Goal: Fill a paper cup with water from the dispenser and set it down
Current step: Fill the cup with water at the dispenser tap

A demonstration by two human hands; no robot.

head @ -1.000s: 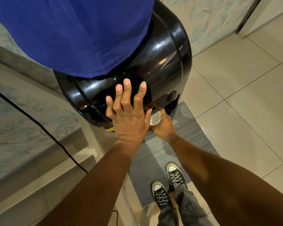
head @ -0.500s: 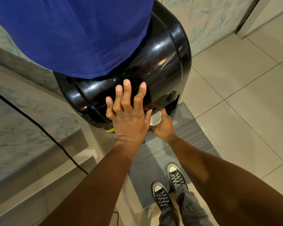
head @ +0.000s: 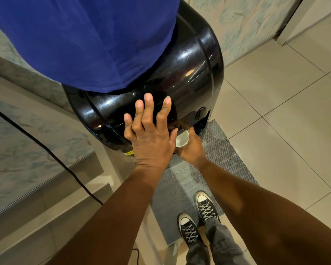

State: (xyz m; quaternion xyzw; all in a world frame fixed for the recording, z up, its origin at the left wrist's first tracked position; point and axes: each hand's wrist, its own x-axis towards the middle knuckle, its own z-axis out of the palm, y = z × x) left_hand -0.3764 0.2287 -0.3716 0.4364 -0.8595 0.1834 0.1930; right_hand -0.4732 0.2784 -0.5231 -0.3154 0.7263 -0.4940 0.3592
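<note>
**Cup held under the spout while the other hand works the tap**

The person stands on a grey mat [head: 182, 180] facing the black dispenser [head: 180, 77], whose bottle is draped in a blue cloth [head: 84, 41]. The right hand [head: 192, 148] holds the cup [head: 182, 139] low at the front of the machine, fingers wrapped around its side so the mouth faces up, tucked in under the tap area. That is where water would fall, which explains why it is held so close in. The cup's pale inside shows, but I cannot tell how much water is in it, nor see any stream.

The left hand [head: 151, 138] lies flat against the dispenser's curved front, its fingers [head: 148, 109] spread and straight, gripping nothing. The thumb reaches toward the tap just above the cup; it looks as though it is pressing the lever, with the palm braced on the body for steadiness, though the lever itself is hidden behind the hand.

By my reckoning the filling is under way or about to finish. No bench shows nearby, so the setting-down spot is unclear; lifting the cup out level will matter, as paper walls give under a squeeze.
</note>
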